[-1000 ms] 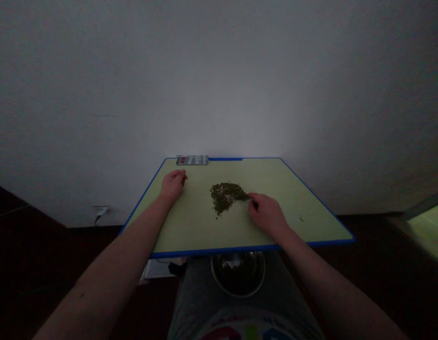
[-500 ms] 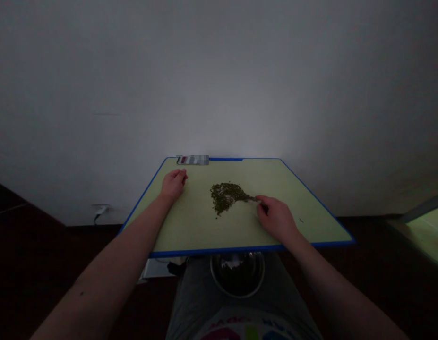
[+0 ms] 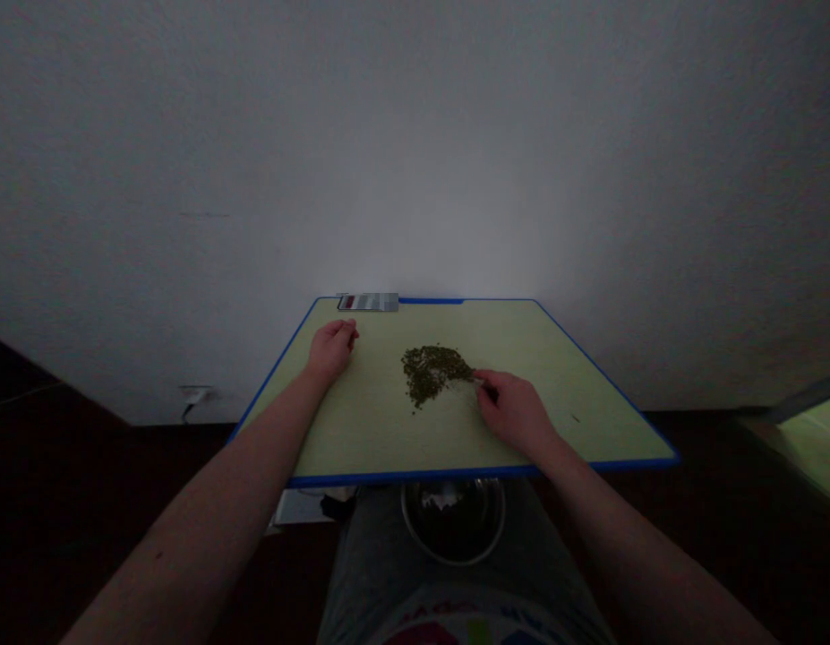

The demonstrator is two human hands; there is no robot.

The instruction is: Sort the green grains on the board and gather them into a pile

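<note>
A loose pile of small greenish-brown grains (image 3: 432, 369) lies spread on the pale yellow tabletop with blue edging (image 3: 388, 439). At the pile's right end my right hand (image 3: 517, 408) is closed in a pinch, thumb and forefinger touching its edge. What lies between those fingertips is too small to make out. My left hand (image 3: 332, 348) rests on the left part of the table, fingers curled closed, apart from the pile; nothing shows in it. In my lap, below the table's front edge, sits a shiny metal bowl (image 3: 499, 530) whose contents are dark.
A phone (image 3: 369, 303) with a partly blurred screen is at the table's back left edge. One thin dark sliver (image 3: 575, 418) lies to the right of my right hand. Behind the table rises a plain wall (image 3: 415, 179), with a plug in a socket (image 3: 197, 396) low on the left.
My right hand has moved slightly left, closer to the pile. The thin tail of grains at the pile's right end looks shorter. My left hand remains in place.
</note>
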